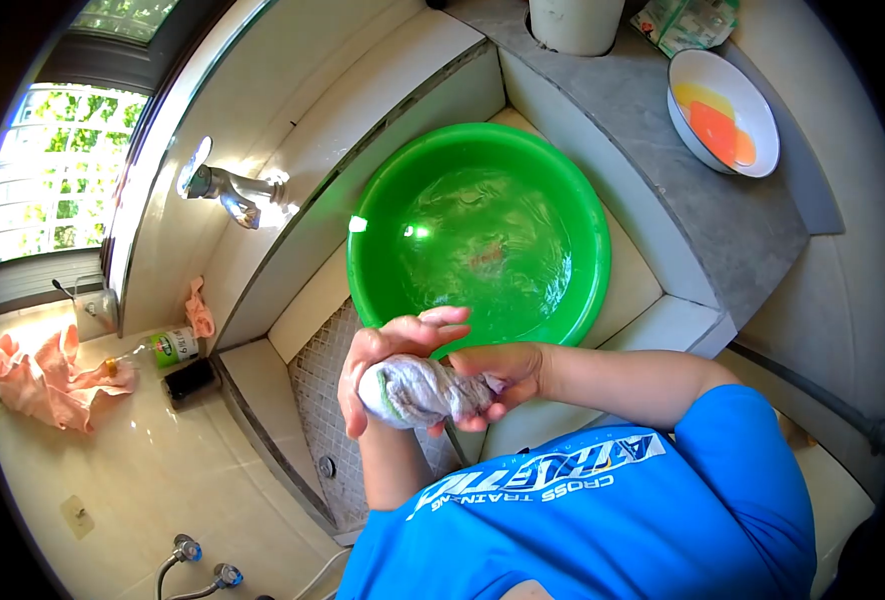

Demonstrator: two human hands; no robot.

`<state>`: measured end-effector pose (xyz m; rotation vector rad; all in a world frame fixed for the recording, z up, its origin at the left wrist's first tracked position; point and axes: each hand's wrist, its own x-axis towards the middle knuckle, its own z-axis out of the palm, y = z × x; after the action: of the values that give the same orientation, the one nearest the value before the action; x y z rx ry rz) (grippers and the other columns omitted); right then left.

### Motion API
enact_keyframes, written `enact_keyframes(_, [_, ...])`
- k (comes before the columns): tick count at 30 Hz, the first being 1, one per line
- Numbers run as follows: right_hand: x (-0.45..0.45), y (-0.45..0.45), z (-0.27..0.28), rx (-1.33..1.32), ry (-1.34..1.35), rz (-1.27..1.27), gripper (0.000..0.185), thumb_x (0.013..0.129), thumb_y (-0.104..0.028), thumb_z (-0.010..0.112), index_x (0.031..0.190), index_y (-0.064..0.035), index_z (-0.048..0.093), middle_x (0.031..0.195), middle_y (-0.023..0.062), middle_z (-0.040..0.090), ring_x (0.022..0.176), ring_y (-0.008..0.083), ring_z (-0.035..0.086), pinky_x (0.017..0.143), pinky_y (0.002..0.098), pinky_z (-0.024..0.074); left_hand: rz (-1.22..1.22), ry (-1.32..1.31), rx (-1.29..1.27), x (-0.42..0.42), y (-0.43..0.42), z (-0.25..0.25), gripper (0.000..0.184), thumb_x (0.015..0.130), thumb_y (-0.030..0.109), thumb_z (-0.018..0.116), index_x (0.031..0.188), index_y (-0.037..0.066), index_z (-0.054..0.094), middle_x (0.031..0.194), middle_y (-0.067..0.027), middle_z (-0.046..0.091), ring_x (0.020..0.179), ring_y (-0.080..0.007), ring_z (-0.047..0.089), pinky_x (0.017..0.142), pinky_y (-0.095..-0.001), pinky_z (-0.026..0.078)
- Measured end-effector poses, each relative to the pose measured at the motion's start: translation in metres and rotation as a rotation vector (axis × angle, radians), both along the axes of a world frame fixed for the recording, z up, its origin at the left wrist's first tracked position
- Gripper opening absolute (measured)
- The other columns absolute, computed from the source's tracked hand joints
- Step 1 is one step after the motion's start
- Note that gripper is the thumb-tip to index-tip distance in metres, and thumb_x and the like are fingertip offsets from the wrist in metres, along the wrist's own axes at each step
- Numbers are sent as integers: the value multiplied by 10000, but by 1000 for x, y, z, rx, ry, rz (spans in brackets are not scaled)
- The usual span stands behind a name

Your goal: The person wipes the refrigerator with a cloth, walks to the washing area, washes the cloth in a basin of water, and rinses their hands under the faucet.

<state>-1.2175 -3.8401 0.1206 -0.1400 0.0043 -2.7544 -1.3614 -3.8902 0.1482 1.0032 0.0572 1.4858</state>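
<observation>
A wet, light grey cloth [418, 390], bunched into a thick roll with a green edge line, is held between both hands in front of the blue shirt. My left hand [388, 345] curves around its wide left end, fingers bent over it. The narrow right end is gripped in my right hand [511, 375]. Just beyond the hands stands a large green basin [595, 270] with water in it; something small and reddish lies blurred in the water.
A wall faucet [238, 190] is left of the basin. On the grey ledge [653, 150] are a white bowl [753, 110] with orange and yellow items, a white bucket [575, 25] and a packet [685, 22]. Pink cloth [53, 375], a bottle [173, 347] and two valves [188, 548] are at the left.
</observation>
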Motion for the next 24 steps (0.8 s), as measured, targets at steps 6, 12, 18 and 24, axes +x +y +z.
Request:
enact_keyframes(6, [-2,-1,-8,-48,164,-70,580,731,-349,663,1122,8,429,980,193,564,650,156,602,375,140,446,-30,-2,-36,-7,-3,-1,579,603,276,762,1107,103,537,1040,-199,548,1121,-489,346,932,-598,227])
enact_keyframes(12, [3,6,7,126,-20,-31,294,734,-163,674,962,-67,515,789,112,596,521,71,539,323,112,334,98,192,-386,13,-13,22,281,701,122,608,960,18,573,773,-175,596,839,-349,573,862,-521,353])
enact_keyframes(18, [0,8,13,600,-85,-55,182,666,-153,706,741,-78,558,534,7,465,445,60,423,342,168,264,430,286,-561,26,-22,28,176,741,86,551,895,1,536,684,-148,575,702,-267,570,715,-397,443])
enact_keyframes(24, [-14,-15,0,1288,-184,-393,344,571,-126,697,860,-15,547,608,46,557,546,140,541,474,269,430,669,455,-643,31,-31,17,163,791,44,511,931,20,433,670,-118,543,621,-188,540,615,-307,453])
